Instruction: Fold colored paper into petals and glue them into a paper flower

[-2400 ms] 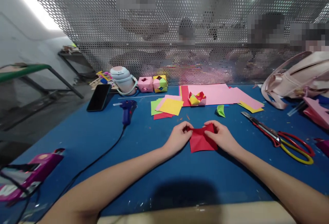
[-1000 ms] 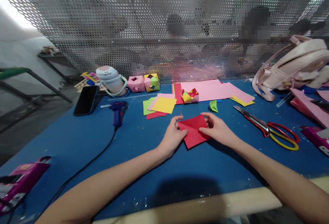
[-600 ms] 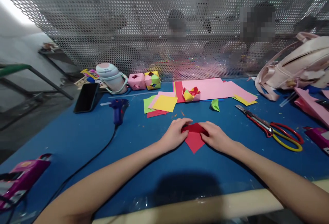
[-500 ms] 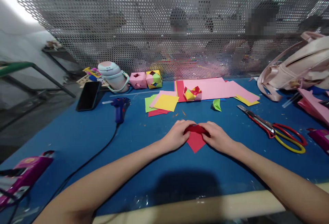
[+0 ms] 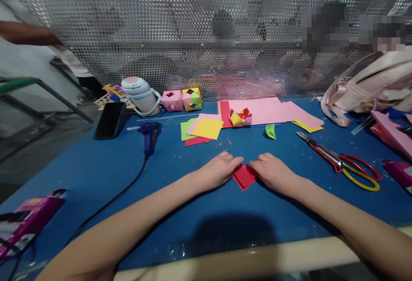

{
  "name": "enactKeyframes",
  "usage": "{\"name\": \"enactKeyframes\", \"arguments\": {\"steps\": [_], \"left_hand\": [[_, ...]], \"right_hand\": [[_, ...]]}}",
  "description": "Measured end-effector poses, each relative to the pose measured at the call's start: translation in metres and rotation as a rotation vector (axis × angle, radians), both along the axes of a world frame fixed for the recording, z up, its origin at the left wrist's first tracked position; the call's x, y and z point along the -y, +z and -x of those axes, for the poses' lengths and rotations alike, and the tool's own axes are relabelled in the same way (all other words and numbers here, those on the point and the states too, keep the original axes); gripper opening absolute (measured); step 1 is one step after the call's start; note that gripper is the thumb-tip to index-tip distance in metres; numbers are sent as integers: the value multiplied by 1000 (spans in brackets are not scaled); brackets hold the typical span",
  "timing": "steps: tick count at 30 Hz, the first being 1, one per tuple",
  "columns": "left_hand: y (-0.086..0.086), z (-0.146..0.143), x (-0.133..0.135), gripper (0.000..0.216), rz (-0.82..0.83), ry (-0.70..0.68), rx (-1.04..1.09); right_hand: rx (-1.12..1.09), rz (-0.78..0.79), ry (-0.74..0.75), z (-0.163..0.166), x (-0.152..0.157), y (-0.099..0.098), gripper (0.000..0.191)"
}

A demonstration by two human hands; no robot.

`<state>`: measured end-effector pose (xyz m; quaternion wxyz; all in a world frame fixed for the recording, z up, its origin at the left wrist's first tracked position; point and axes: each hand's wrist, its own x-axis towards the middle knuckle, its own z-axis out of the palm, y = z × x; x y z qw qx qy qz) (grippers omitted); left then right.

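A small piece of red paper (image 5: 244,177), folded over into a downward-pointing triangle, lies on the blue table in front of me. My left hand (image 5: 222,167) is closed at its upper left corner, thumb and fingers on the fold. At the opposite corner, my right hand (image 5: 273,171) is closed on the paper too, its fingertips partly hidden. Beyond my hands sit a small green folded paper piece (image 5: 271,131) and an open red, yellow and pink paper form (image 5: 240,117). Square sheets with a yellow sheet (image 5: 207,128) on top are fanned out to the left.
A blue glue gun (image 5: 148,138) with its cord, a phone (image 5: 110,120) and a bottle (image 5: 140,96) stand left. Paper balls (image 5: 172,100) are at the back. Red-and-yellow scissors (image 5: 357,171) and a cutter (image 5: 320,148) lie right, near a backpack (image 5: 376,87). A mesh panel (image 5: 193,27) rises behind.
The upper part of the red paper has been folded down toward me, and my hands now lie flatter at its corners. Another person's arm has appeared at the far left.
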<state>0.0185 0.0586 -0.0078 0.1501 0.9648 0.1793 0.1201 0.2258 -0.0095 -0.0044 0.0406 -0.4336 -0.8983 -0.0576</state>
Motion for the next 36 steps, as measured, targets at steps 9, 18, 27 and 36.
{"name": "enactKeyframes", "arguments": {"steps": [9,18,27,36], "left_hand": [[6,5,-2,31,-146,54,-121],[-8,-4,0,20,175,254,229],[7,-15,11,39,1056,590,866],[10,-27,35,49,1470,551,990]], "right_hand": [[-106,-10,-107,-24,14,-2,25],[-575,164,-257,10,-6,1,15],[-1262,487,-557,14,-13,3,23],[-1236,428,-533,27,0,3,16]]}}
